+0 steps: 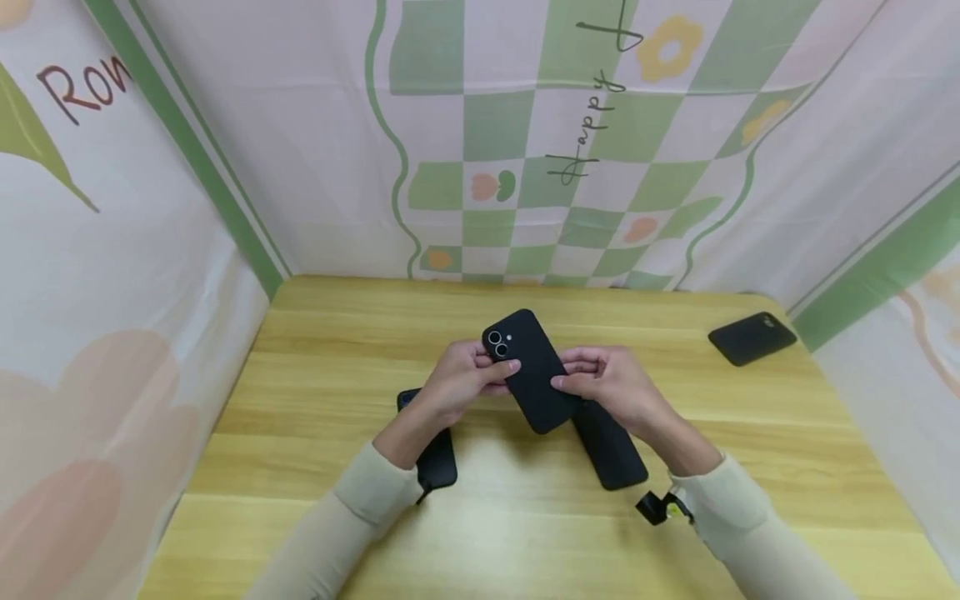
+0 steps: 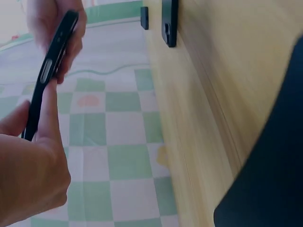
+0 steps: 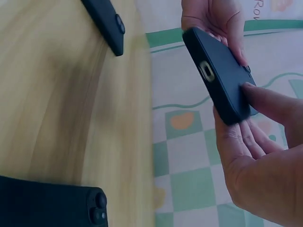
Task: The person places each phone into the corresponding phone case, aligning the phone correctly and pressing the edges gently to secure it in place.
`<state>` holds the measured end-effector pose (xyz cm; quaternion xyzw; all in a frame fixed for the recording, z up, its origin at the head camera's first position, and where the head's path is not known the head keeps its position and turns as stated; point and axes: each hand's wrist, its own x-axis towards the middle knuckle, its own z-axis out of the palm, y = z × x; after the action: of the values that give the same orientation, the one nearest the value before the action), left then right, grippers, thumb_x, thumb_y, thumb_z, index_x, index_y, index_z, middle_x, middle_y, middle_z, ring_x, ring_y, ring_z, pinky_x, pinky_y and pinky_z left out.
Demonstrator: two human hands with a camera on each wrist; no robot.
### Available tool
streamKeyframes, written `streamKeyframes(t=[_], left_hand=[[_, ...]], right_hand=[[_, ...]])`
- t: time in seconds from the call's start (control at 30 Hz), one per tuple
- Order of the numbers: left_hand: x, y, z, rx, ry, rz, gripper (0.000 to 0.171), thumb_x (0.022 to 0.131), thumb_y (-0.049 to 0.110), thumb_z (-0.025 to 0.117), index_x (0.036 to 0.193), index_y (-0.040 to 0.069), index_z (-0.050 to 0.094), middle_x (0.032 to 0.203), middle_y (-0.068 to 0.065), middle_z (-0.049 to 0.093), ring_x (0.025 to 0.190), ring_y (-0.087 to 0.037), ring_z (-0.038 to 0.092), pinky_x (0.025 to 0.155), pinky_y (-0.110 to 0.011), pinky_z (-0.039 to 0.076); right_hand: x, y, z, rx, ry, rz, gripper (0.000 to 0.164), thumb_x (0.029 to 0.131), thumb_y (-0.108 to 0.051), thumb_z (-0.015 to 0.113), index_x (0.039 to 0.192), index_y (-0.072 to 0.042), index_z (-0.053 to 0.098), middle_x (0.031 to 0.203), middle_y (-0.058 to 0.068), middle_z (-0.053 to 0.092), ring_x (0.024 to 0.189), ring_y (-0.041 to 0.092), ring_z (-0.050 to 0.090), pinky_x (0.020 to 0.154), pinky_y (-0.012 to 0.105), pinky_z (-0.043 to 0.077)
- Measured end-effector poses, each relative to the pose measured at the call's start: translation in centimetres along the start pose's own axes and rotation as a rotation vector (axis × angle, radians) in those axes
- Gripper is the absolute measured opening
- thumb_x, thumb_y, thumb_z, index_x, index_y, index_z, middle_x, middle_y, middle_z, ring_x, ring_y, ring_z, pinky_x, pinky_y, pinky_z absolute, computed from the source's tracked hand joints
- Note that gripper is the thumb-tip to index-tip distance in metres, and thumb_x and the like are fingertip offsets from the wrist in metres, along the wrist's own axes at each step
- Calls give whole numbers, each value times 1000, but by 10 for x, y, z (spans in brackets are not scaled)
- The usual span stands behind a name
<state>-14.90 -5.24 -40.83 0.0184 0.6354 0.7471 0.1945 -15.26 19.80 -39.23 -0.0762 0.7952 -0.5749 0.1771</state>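
Observation:
A black phone in a dark case (image 1: pixel 534 379) is held tilted above the table, its two camera lenses facing up at the upper left corner. My left hand (image 1: pixel 461 375) pinches its left edge, thumb on the back near the lenses. The lower right edge is gripped by my right hand (image 1: pixel 618 387), its thumb lying on the back. In the right wrist view the phone's (image 3: pixel 220 78) bottom end shows a port cutout. Beneath the left wrist lies another dark phone (image 1: pixel 438 458), partly hidden. A third black phone (image 1: pixel 611 450) lies below the right hand, its upper end covered.
A further black phone or case (image 1: pixel 752 338) lies near the table's far right corner. The wooden table (image 1: pixel 510 517) meets patterned cloth walls (image 1: pixel 337 167) at the back and sides. A small black device (image 1: pixel 654 507) is strapped at the right wrist.

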Motion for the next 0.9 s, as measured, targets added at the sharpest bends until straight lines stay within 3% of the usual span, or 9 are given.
streamKeyframes(t=[0.1, 0.27, 0.47, 0.9], left_hand=[[1, 2, -6, 68, -47, -35, 22, 101, 5, 73, 119, -7, 70, 104, -17, 79, 83, -17, 76, 86, -40, 64], [3, 2, -15, 119, -115, -84, 20, 100, 4, 72, 116, -8, 70, 103, -15, 79, 89, -22, 78, 87, -41, 64], [4, -3, -23, 173, -130, -145, 21, 101, 2, 71, 118, -9, 70, 105, -19, 79, 91, -22, 79, 89, -45, 62], [9, -17, -28, 242, -145, -184, 19, 101, 1, 71, 117, -9, 70, 105, -18, 79, 97, -27, 79, 88, -44, 63]], right_hand=[[0, 2, 3, -65, -24, 10, 48, 93, -13, 82, 132, 10, 66, 112, 14, 78, 94, 7, 74, 82, 23, 60], [0, 9, 11, -48, -75, 16, 43, 91, -8, 82, 126, 13, 66, 100, 11, 76, 84, 8, 71, 75, 27, 62], [1, 21, 24, -25, -129, 13, 32, 91, -3, 80, 116, 12, 67, 93, 12, 75, 82, 13, 72, 74, 30, 64], [8, 40, 36, -53, -172, 27, 24, 93, -2, 79, 111, 10, 68, 89, 11, 76, 82, 14, 73, 75, 35, 65]])
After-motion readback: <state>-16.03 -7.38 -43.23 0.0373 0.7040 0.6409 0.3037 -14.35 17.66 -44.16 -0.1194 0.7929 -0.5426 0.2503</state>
